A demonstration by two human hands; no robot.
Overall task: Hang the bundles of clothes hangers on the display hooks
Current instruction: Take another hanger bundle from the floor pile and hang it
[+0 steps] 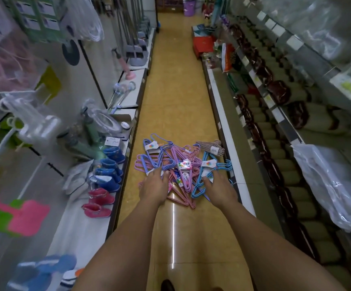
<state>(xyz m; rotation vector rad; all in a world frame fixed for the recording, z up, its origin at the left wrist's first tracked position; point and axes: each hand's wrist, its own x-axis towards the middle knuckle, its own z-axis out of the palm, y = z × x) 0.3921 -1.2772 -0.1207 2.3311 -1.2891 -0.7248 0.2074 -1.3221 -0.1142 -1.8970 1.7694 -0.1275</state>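
While both hands reach into the hangers (176,166), pickup begins.
Left hand (153,185) at 9 o'clock, right hand (218,187) at 3; finger grip unclear; next, lift one bundle.

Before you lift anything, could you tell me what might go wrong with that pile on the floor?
The hanger bundles lie crossed and interlocked, so lifting one with the left hand or right hand may drag others along. The pile also spans the aisle floor, making a trip hazard.
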